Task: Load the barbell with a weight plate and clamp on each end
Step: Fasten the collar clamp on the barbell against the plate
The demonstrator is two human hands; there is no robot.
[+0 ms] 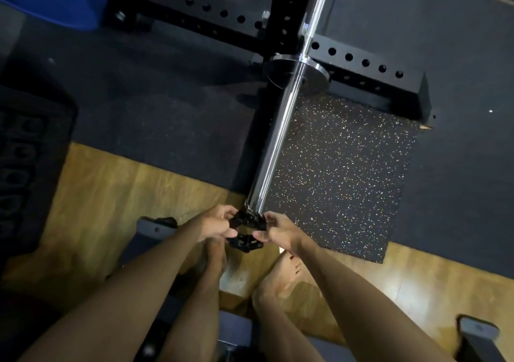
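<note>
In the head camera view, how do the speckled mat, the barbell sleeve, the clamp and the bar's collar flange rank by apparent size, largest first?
1. speckled mat
2. barbell sleeve
3. collar flange
4. clamp, held by the left hand and right hand

The clamp is nearest the camera, so ranks 3 and 4 are unsure.

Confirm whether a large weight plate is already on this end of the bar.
No: the barbell sleeve is bare between its collar and the black clamp that both hands hold at its tip.

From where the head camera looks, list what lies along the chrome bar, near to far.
Black plastic clamp held by left hand and right hand → bare chrome barbell sleeve → round chrome collar flange → black perforated steel rack beam.
</note>
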